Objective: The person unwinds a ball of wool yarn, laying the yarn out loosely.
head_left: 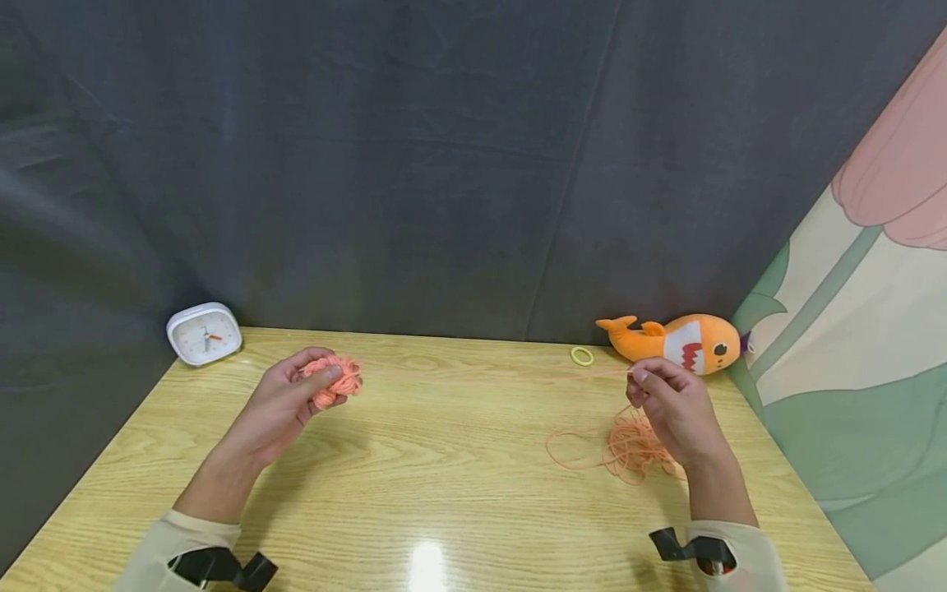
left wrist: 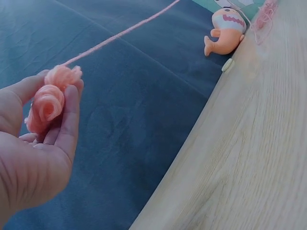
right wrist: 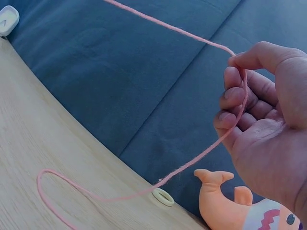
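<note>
My left hand (head_left: 296,403) grips a small wound ball of coral-pink yarn (head_left: 336,382) above the left part of the table. In the left wrist view the ball (left wrist: 50,100) sits between thumb and fingers, with a strand (left wrist: 120,34) leading off from its top. That strand stretches across to my right hand (head_left: 676,411), where thumb and index finger pinch it. From the pinch, in the right wrist view, the yarn strand (right wrist: 192,162) runs down past the curled fingers to the table. A loose tangle of the same yarn (head_left: 632,448) lies below my right hand, partly hidden by it.
An orange shark plush toy (head_left: 703,344) lies at the back right, with a yellow ring (head_left: 582,356) left of it. At the back left corner stands a white alarm clock (head_left: 204,334). A dark curtain (head_left: 385,181) hangs behind the wooden table (head_left: 444,460).
</note>
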`<state>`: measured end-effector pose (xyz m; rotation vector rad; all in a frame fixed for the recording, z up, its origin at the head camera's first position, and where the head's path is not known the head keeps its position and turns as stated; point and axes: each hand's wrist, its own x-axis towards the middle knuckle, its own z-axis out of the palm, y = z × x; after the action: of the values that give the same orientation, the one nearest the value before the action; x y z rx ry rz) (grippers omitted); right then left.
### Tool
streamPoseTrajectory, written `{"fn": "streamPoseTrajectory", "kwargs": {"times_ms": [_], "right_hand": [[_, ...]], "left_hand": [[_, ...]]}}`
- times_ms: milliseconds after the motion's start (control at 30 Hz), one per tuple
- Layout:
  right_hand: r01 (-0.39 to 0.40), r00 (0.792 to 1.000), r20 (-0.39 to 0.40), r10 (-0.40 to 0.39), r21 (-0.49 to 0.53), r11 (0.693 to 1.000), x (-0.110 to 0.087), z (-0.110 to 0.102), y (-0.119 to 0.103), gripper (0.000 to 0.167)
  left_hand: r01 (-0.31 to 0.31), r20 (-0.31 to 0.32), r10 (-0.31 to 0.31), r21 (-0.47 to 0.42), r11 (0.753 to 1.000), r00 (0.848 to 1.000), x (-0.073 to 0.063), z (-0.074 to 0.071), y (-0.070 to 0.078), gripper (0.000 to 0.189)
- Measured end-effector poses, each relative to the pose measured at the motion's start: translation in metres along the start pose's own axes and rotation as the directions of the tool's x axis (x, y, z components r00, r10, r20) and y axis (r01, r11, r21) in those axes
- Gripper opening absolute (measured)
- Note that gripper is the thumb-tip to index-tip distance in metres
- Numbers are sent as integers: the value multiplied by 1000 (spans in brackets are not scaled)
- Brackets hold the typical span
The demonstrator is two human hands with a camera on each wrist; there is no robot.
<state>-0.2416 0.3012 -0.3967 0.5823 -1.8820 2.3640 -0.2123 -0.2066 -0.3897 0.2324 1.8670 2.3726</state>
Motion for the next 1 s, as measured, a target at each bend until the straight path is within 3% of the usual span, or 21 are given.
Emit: {"fn": "streamPoseTrajectory", "kwargs": {"times_ms": [167,500,767,1000], "right_hand": [[24,999,-34,-24,23,999,-1,-4,-2,29],[108,992,-81,-99,126,986,-5,-23,-14,32],[153,977,-169,-133,115,982,-14,-37,-17,31],[189,978,-131,-165,193,963,-17,-51,-16,34]], "left_hand": [[50,-56,-43,128,990,997,0,2,2,23],[56,-100,-27,295,954,995,0,0,1,27],[34,-136,2,258,966,991,3,-2,-1,20],[12,-147,21,218,976,989,3,-5,1,14]]}}
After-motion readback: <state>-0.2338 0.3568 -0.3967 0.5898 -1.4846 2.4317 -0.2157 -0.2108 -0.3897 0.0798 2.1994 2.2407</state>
